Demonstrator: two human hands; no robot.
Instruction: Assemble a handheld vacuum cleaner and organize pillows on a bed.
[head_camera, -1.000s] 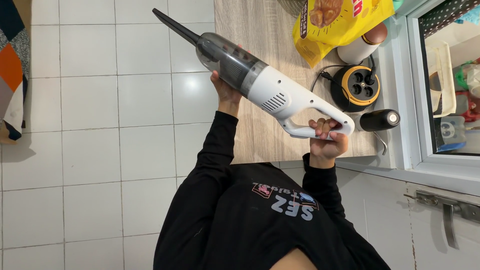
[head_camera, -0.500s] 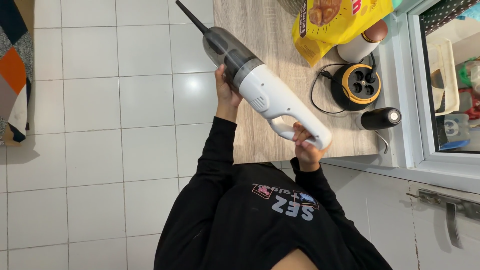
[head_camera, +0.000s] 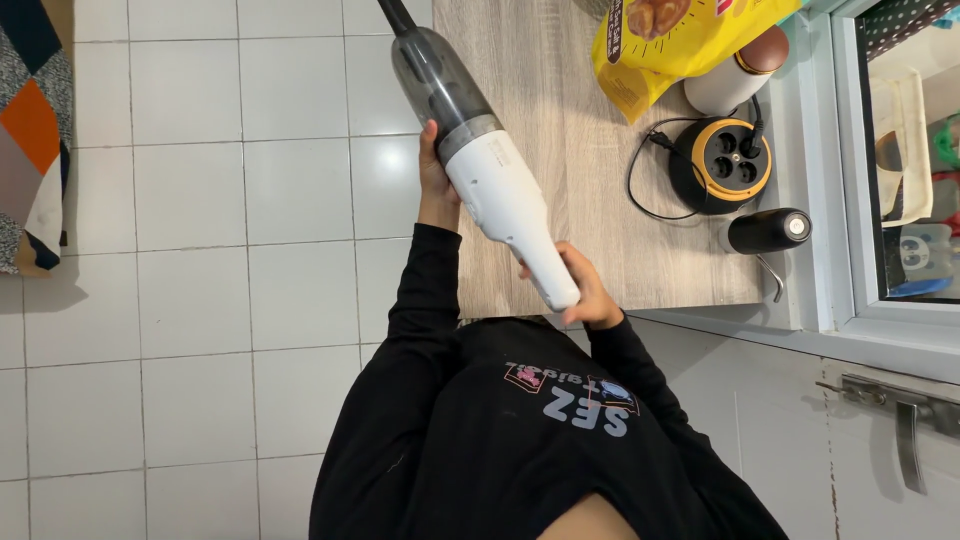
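I hold a handheld vacuum (head_camera: 495, 180) with a white body, a dark see-through dust cup (head_camera: 432, 72) and a black nozzle that runs off the top edge. My left hand (head_camera: 434, 178) grips the white body just below the dust cup. My right hand (head_camera: 583, 287) is wrapped around the handle at the near end. The vacuum hangs tilted over the left part of a wooden countertop (head_camera: 560, 150), nozzle pointing away from me.
On the countertop lie a yellow snack bag (head_camera: 680, 40), a white jar with a brown lid (head_camera: 735, 75), a round black-and-yellow cable reel (head_camera: 722, 165) and a black cylinder (head_camera: 765, 232). White tiled floor (head_camera: 200, 250) spreads left, with a patchwork cloth (head_camera: 35, 140). A window frame (head_camera: 835, 200) is at the right.
The vacuum has swung from nearly crosswise to steeper, its nozzle rising out of the top edge. My right hand has drawn the handle in toward my body; my left hand stayed on the body.
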